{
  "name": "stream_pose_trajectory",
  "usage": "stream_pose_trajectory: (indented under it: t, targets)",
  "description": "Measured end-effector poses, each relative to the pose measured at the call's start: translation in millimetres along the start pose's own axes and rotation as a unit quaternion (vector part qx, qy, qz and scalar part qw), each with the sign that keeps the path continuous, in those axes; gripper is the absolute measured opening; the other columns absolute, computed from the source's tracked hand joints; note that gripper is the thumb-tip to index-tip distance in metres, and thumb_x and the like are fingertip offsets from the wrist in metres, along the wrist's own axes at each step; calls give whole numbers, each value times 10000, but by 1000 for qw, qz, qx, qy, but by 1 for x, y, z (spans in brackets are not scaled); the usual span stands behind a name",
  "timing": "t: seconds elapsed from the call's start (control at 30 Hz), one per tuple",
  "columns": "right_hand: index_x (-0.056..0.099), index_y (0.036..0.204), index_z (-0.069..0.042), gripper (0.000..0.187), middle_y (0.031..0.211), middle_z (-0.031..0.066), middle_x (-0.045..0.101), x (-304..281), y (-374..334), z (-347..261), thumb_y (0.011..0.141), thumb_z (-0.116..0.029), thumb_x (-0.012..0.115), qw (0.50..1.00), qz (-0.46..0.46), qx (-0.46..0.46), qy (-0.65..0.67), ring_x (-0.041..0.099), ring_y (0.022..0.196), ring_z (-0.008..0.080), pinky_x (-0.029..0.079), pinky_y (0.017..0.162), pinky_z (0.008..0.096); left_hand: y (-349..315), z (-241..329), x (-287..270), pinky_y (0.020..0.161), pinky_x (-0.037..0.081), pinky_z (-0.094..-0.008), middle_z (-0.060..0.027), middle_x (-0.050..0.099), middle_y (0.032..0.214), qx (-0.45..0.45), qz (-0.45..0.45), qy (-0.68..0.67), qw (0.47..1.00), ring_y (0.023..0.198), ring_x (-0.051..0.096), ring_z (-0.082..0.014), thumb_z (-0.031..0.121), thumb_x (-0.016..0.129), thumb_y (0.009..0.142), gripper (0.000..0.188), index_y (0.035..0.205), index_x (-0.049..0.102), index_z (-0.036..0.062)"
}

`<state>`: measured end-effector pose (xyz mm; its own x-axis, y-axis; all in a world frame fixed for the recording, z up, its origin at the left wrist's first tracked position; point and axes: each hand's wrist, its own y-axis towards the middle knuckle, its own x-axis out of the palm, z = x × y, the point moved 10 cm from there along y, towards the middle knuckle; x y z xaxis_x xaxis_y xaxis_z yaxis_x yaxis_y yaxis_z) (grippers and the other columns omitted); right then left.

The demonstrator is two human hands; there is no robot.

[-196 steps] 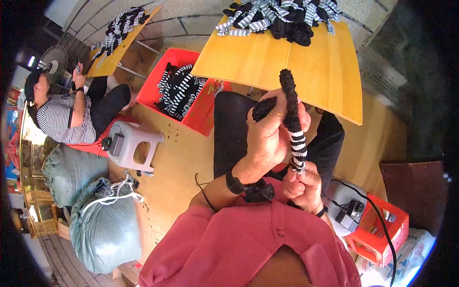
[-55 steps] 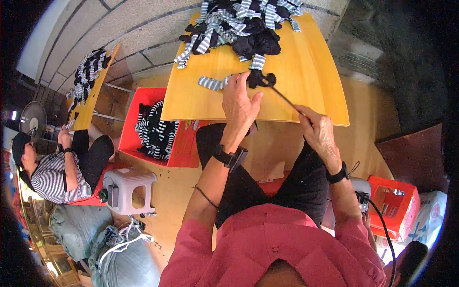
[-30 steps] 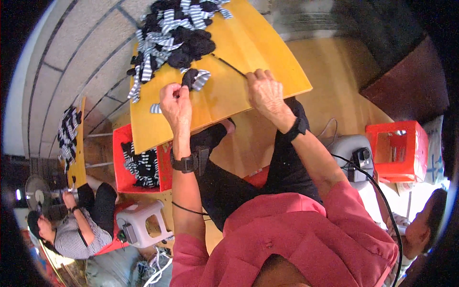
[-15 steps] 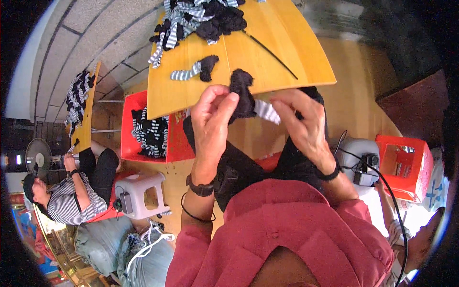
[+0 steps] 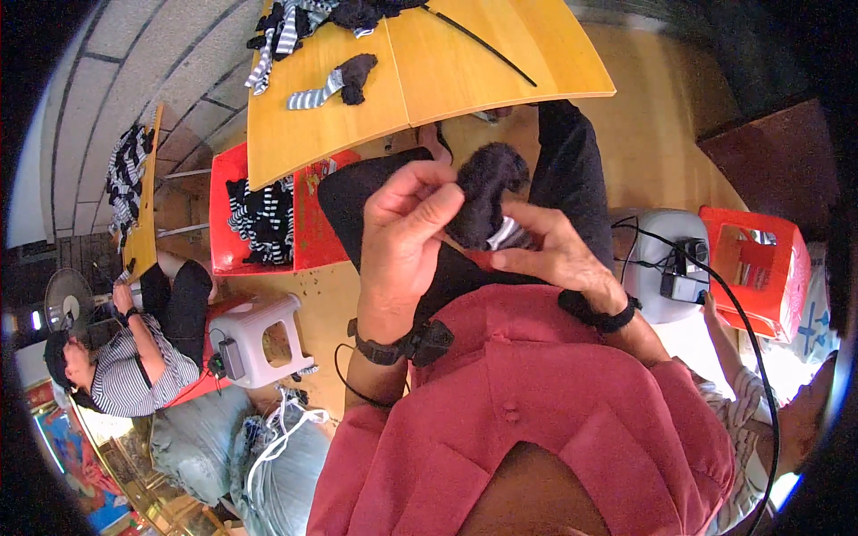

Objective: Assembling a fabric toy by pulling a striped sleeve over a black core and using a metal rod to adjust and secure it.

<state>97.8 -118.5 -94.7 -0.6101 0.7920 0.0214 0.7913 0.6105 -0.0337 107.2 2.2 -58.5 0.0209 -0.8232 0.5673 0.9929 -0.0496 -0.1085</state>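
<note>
- Well, the yellow table [image 5: 295, 134] is the largest thing here, its near edge bowing toward the person.
- Below its left near corner stands the red box [image 5: 317, 228], holding black-and-white striped pieces [image 5: 261, 223].
- On the table, toward the far left corner, lies a pile of knits [image 5: 295, 27], cut off by the top of the view.
- The left hand [image 5: 407, 223] pinches the left side of the dark part between thumb and fingertips.
- The right hand [image 5: 559, 255] curls about the striped end; thumb and forefinger look a little apart, and I cannot tell how firmly they grip.
- The knit piece [image 5: 487, 188], black and fuzzy with that striped end, is in the air before the table's near edge, clear of it. The step in hand seems to be working this piece with bare fingers; the next move probably calls for a steady left pinch and a light right touch, the cloth being soft.
- A loose knit [image 5: 355, 79] lies inside the left edge.
- The thin dark rod [image 5: 483, 46] lies untouched, one end just short of the near edge.
</note>
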Motion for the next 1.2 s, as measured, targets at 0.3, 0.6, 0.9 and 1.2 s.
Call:
stream_pose_trajectory:
  t: [0.3,0.6,0.9,1.2]
  targets:
    - [606,891,4,118,686,25,597,-16,-18,39,873,-101,556,989,79,109,66,548,612,83,459,540,240,-12,36,-57,710,433,-214,-34,586,916,243,175,423,855,753,529,-95,-17,649,753,180,923,595,2]
    - [542,912,-11,155,669,66,593,-3,-10,12,794,-71,622,986,111,43,-115,586,616,155,448,528,322,-35,-30,-5,697,455,-218,-56,587,898,109,20,362,926,773,564,-110,-14,650,772,130,886,588,-17]
    - [504,1165,14,392,932,121,641,23,-12,3,788,-6,610,1000,5,11,-24,614,876,157,495,736,277,-42,-36,-46,714,449,-206,-38,599,915,55,112,210,970,805,559,-92,-32,652,774,99,860,606,-16]
    - [582,962,21,163,814,110,635,14,-8,0,809,-33,600,984,81,14,-155,623,726,148,489,610,275,-44,-37,-36,678,448,-200,-41,599,870,30,59,245,967,769,553,-83,13,675,774,105,856,621,-26]
